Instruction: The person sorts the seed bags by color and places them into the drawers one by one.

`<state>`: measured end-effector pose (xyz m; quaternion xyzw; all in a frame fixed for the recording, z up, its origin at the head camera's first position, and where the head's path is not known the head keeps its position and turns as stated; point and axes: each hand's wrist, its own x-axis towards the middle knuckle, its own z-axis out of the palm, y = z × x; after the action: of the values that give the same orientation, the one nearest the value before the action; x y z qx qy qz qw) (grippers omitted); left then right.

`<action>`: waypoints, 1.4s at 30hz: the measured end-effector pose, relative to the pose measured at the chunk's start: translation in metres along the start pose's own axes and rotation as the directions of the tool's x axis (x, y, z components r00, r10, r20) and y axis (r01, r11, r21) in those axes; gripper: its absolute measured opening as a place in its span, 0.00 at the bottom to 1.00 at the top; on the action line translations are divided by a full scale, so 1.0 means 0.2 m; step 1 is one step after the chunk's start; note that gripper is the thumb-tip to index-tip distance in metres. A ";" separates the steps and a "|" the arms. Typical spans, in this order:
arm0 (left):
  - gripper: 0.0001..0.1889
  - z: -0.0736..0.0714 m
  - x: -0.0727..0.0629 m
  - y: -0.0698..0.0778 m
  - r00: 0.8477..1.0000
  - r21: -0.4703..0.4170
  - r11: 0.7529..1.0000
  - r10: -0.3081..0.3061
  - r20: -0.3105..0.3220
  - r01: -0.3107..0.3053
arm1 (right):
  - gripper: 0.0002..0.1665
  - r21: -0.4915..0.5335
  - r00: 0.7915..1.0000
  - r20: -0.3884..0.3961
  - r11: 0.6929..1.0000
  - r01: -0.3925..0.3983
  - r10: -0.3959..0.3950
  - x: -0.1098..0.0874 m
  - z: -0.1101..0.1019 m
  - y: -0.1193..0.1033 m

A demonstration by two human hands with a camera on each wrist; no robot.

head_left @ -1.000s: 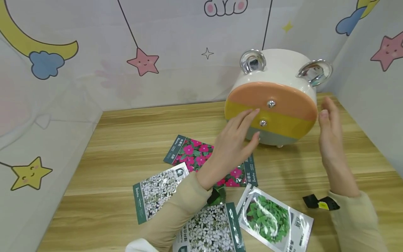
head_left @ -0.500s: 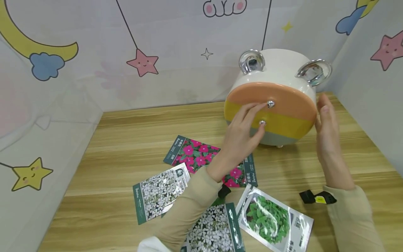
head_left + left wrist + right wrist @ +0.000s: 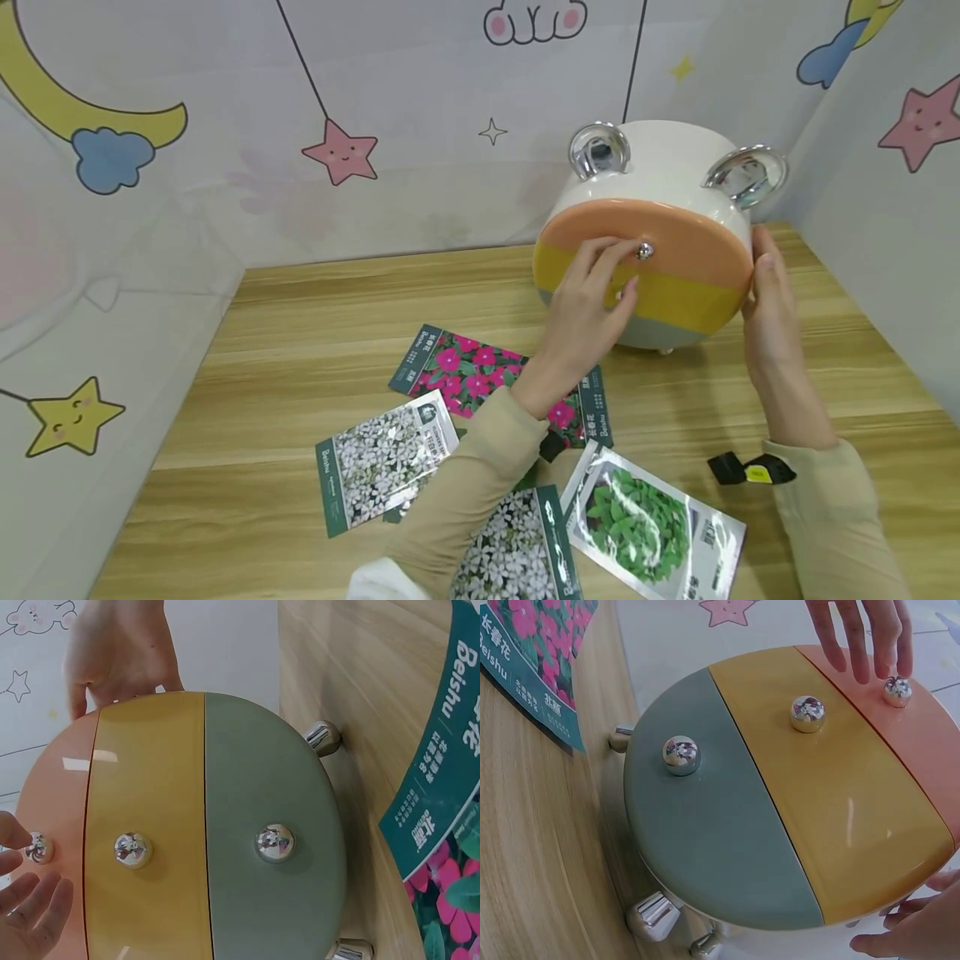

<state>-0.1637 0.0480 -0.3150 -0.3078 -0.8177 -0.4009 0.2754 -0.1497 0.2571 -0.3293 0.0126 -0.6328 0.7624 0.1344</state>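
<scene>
A round-fronted little drawer cabinet [image 3: 675, 167] has a white body, silver ear-like loops and orange, yellow and grey-green fronts, each with a silver knob. My left hand [image 3: 577, 312] reaches to the orange front [image 3: 690, 233], fingertips right at its top knob [image 3: 644, 250]. The thumb is held apart lower down, over the yellow front [image 3: 150, 772]. In the right wrist view, the fingers [image 3: 885, 645] of that hand hang fairly straight beside the knob. My right hand [image 3: 772, 325] rests along the cabinet's right side with extended fingers; some fingertips are hidden behind it.
Seed packets lie on the wooden table [image 3: 262, 358]: pink-flower ones [image 3: 472, 367], white-flower ones [image 3: 386, 458] and a green-leaf one [image 3: 637, 525]. Printed fabric walls stand behind and at both sides. A black strap piece [image 3: 750, 471] is beside the right sleeve.
My left hand has moved up and right from the cabinet's lower front to the top knob. My right hand has come in leftward against the cabinet's side.
</scene>
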 end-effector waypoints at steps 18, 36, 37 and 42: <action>0.15 0.07 0.03 -0.01 0.997 0.056 0.998 0.016 -0.070 -0.012 | 0.35 0.116 0.998 0.070 0.993 -0.004 -0.004 -0.01 0.01 0.01; 0.10 0.11 0.07 -0.02 0.995 0.051 0.997 0.067 -0.076 -0.064 | 0.36 0.182 0.990 0.144 0.983 -0.034 0.007 0.02 0.01 0.02; 0.10 0.11 0.07 -0.02 0.995 0.046 0.997 0.067 -0.076 -0.063 | 0.36 0.181 0.990 0.143 0.983 -0.035 0.008 0.02 0.01 0.02; 0.09 0.12 0.07 -0.02 0.994 0.051 0.996 0.073 -0.076 -0.069 | 0.35 0.184 0.990 0.138 0.982 -0.039 0.014 0.01 0.01 0.03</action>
<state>-0.1806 0.0705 -0.3189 -0.3139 -0.8044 -0.3828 0.3284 -0.1538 0.2558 -0.3334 0.0685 -0.5666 0.8173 0.0792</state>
